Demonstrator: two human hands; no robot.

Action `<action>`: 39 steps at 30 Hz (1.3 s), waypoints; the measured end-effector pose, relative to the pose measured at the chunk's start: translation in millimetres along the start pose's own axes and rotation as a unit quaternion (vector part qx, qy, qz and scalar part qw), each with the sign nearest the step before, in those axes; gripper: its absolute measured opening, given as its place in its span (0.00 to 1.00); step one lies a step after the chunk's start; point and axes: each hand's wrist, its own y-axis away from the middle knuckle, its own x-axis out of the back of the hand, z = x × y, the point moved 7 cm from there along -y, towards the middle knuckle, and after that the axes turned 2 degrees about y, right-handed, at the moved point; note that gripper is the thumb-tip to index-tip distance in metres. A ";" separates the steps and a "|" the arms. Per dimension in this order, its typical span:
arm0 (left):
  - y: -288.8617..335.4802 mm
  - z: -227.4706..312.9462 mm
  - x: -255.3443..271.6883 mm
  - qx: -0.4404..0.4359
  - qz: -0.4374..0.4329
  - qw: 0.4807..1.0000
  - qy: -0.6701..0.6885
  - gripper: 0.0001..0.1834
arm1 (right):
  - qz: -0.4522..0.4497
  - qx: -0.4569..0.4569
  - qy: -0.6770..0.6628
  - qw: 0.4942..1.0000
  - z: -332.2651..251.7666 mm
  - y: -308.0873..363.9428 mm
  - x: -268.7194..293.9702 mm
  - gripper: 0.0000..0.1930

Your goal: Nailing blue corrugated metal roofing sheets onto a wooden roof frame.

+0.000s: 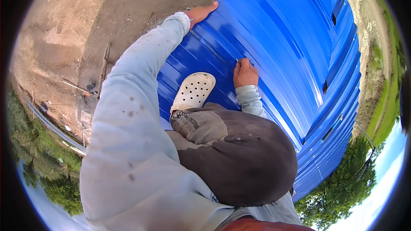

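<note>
A blue ribbed metal roofing sheet (pixel 274 34) stretches out beneath me. At its left edge is my left hand (pixel 201 13), the thumb side lying along the rim and the other fingers mostly hidden, closed over the edge. My right hand (pixel 246 75) is low on the sheet's ribs, its fingers pinched together. A small pale tip sticks out of that pinch, too small to name. Between the hands, a cream clog (pixel 195 90) with round holes stands on the sheet, under my bent knee in dark trousers (pixel 244 154).
More blue sheets (pixel 329 145) overlap to the right, with dark gaps and a thin tool-like thing (pixel 332 127) lying on them. Past the left edge, bare ground (pixel 81 30) shows far below, with wooden sticks (pixel 104 69). Trees and grass stand around the rim.
</note>
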 end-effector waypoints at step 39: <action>112.4 20.9 -83.6 -0.534 0.117 0.745 -0.382 0.17 | -0.035 0.014 0.011 0.999 -4.8 5.0 1.9 0.16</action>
